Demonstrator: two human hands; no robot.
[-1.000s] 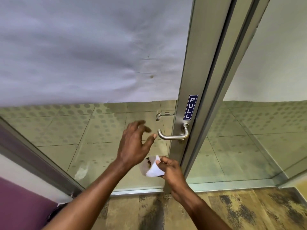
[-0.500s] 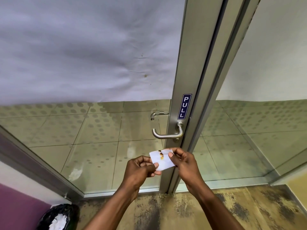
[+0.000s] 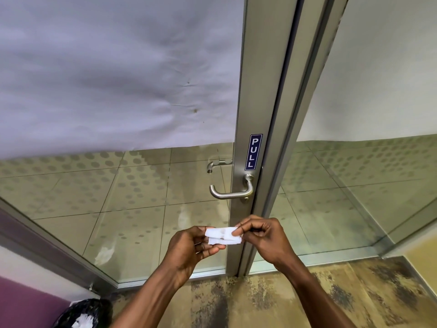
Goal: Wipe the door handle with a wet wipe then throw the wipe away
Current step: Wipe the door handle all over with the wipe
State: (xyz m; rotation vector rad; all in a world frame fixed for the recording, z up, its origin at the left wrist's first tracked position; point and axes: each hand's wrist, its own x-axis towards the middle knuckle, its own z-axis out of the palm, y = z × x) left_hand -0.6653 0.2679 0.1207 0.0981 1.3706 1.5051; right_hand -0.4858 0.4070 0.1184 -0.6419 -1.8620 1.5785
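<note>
Head view, lower centre of the frame: folded wet wipe (image 3: pixel 224 236) pinched at both ends, left hand (image 3: pixel 189 250) and right hand (image 3: pixel 266 240) fingers closed on it, wrists level, below the door handle (image 3: pixel 230 192).

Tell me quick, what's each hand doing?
Left hand: closed, pinching the stained white wet wipe.
Right hand: closed, pinching the same wipe's other end.

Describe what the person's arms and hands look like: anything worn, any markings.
Both forearms come in bare from the bottom edge, with no sleeve showing on either. The left hand and the right hand wear no gloves. No ring, watch, bracelet or marking shows on the parts in view. Fingernails are short and plain.
</note>
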